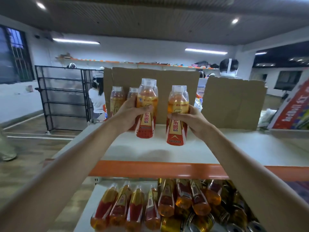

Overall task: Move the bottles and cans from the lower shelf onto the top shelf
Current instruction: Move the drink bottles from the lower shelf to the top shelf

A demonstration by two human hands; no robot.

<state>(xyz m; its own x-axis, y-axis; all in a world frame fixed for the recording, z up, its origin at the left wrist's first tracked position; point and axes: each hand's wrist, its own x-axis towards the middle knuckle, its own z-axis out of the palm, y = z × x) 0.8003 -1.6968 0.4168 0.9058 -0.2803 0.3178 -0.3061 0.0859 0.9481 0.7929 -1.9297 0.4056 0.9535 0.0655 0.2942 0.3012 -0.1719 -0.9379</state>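
White top shelf [234, 148] fills your view; over it your left hand [130, 113] grips the left bottle [147, 106] upright and your right hand [192, 119] grips the right bottle [177, 118] just beside it; two back bottles [117, 99] stand far left against cardboard [234, 101]; nearer, the lower shelf [87, 206] holds more bottles [150, 203] and gold cans [234, 215].

Your inventory, placed from the tall brown corrugated cardboard sheet [167, 77], which stands upright:
- just to its right, a lower brown cardboard sheet [234, 104]
- farther right, a tilted red printed carton [291, 111]
- to its left, a black metal wire rack [63, 97]
- far left, a dark barred window [15, 52]
- above and behind it, an orange-edged wall ledge [133, 63]
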